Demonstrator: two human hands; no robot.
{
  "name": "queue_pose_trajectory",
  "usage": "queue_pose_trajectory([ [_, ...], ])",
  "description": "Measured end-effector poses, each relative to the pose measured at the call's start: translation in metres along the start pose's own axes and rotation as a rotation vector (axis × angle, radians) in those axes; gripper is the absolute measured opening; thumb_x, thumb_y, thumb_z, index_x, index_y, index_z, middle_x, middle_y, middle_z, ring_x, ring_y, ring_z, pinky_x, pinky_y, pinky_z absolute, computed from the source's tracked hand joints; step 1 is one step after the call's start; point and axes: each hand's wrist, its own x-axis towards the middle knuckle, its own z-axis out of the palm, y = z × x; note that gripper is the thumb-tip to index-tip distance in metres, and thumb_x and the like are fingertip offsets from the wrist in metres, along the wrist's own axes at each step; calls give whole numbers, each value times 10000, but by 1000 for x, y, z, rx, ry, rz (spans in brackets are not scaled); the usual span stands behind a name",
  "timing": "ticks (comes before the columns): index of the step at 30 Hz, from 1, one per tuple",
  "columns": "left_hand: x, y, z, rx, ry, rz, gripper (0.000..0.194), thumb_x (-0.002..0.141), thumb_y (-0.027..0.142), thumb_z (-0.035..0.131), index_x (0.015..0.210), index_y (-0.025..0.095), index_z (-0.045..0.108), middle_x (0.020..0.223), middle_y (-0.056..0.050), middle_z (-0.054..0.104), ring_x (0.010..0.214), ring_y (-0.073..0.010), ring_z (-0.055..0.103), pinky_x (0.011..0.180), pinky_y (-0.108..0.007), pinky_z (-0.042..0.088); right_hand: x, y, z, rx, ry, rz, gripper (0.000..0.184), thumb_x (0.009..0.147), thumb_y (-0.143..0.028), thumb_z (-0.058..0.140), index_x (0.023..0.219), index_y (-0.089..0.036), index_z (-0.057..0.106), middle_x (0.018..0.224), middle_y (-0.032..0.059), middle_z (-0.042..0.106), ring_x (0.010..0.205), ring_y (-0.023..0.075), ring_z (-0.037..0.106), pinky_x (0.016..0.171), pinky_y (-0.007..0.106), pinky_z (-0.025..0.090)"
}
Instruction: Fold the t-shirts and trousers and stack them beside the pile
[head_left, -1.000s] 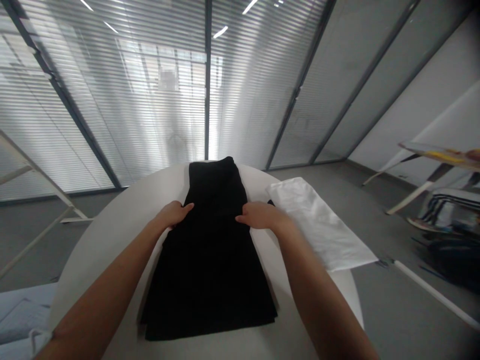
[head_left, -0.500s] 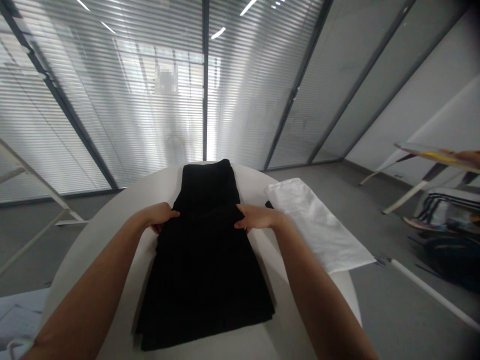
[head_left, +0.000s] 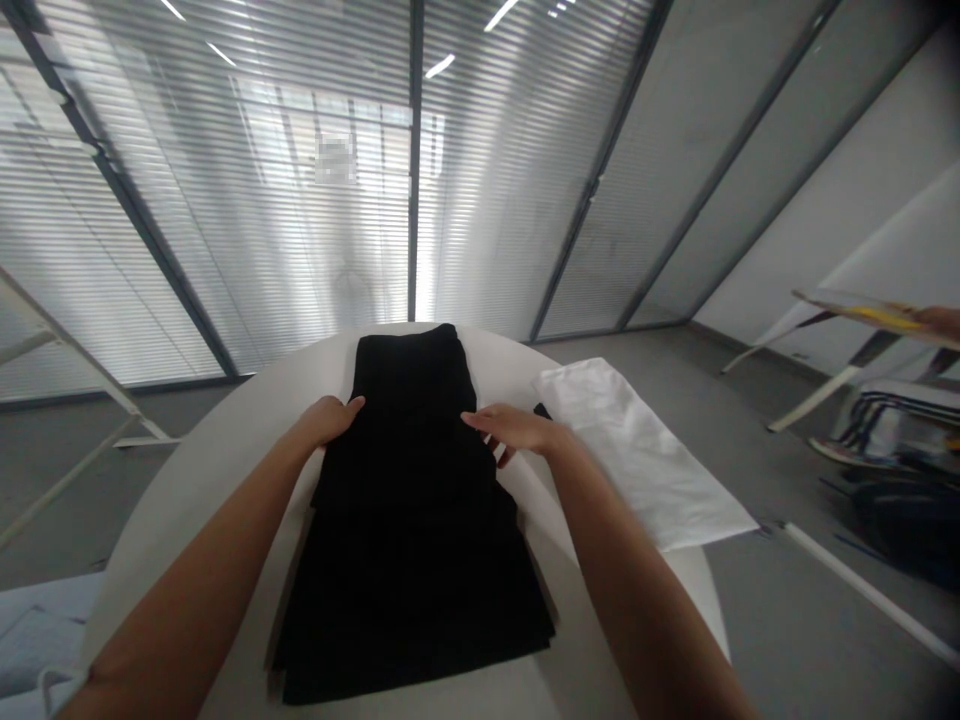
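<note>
A black folded garment (head_left: 420, 520) lies lengthwise before me on a white round table (head_left: 202, 480), with a crosswise fold or ridge across its middle. Its near edge shows layers that do not quite line up. My left hand (head_left: 330, 420) grips the left edge of the upper part, thumb on top and fingers tucked out of sight. At the opposite edge my right hand (head_left: 514, 428) pinches the cloth, its lower fingers hanging loosely apart. A white folded cloth (head_left: 637, 460) rests beside my right forearm, overhanging the table's right side.
Glass partitions with blinds (head_left: 315, 230) stand behind the table. A white metal frame (head_left: 97, 375) is at the left, with papers (head_left: 45, 630) below it. To the right are another table (head_left: 877, 315), a dark bag (head_left: 907, 515) and a white pole (head_left: 862, 580).
Both hands have shifted the garment's upper part slightly left and toward me, and its layers bunch at the middle. The left hand moved out leftward. The white cloth stayed put.
</note>
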Motion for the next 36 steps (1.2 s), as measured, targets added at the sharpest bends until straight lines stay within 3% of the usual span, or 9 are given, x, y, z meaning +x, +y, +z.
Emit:
queue_pose_trajectory([
  [4,3,-2,5,105,28,85,498,832,569,488,766,109,666,788,-186,702,724,-274,683,576,-286,475,14,9,5,-145,45,43,263,884,-380,576,761,-149,598,682,44,662,598,151,646,531,236,535],
  [8,-9,-9,-8,67,-323,75,497,737,611,614,691,117,645,676,-162,674,538,-244,627,429,-282,439,-2,6,2,-201,-385,131,218,776,-287,683,646,-151,573,595,18,650,600,159,670,583,241,545],
  [11,-18,-9,-19,19,-552,51,578,655,685,663,723,112,670,678,-161,675,513,-241,622,418,-289,458,-14,-1,-4,-205,-420,185,340,784,-450,678,673,-136,607,642,59,687,624,178,687,620,269,555],
  [17,-12,4,-4,-24,-138,70,560,769,665,538,735,116,638,740,-151,670,559,-226,629,461,-286,472,6,2,-2,-499,75,275,575,912,-602,417,686,-119,631,717,148,710,588,195,676,573,296,539],
  [19,-8,2,1,87,-132,134,490,766,600,581,632,128,602,644,-126,632,506,-204,594,433,-269,430,12,7,1,-553,54,249,467,914,-485,493,671,-112,634,715,131,711,605,176,670,568,264,530],
  [24,-9,-8,-6,113,-414,159,432,713,558,657,570,159,574,519,-50,546,421,-157,508,407,-258,389,8,13,0,-463,-260,294,247,849,-343,623,751,-121,668,689,63,701,621,164,670,594,265,533],
  [28,-10,-2,-3,27,-260,76,453,788,562,571,562,171,534,483,-40,512,424,-162,510,425,-266,399,10,9,-1,-608,225,264,524,953,-525,393,874,-103,694,860,167,726,864,254,701,753,341,530],
  [31,-8,5,7,-17,-107,33,432,816,539,538,583,177,529,489,-48,528,427,-186,538,426,-282,403,14,6,2,-740,493,196,498,936,-534,445,995,-101,684,985,201,717,1038,297,657,829,354,499],
  [36,-12,3,6,-15,-221,113,373,744,471,654,553,179,522,469,-33,525,390,-168,508,382,-258,361,6,5,2,-669,85,162,296,902,-358,560,774,-116,675,661,103,700,677,207,688,643,273,501],
])
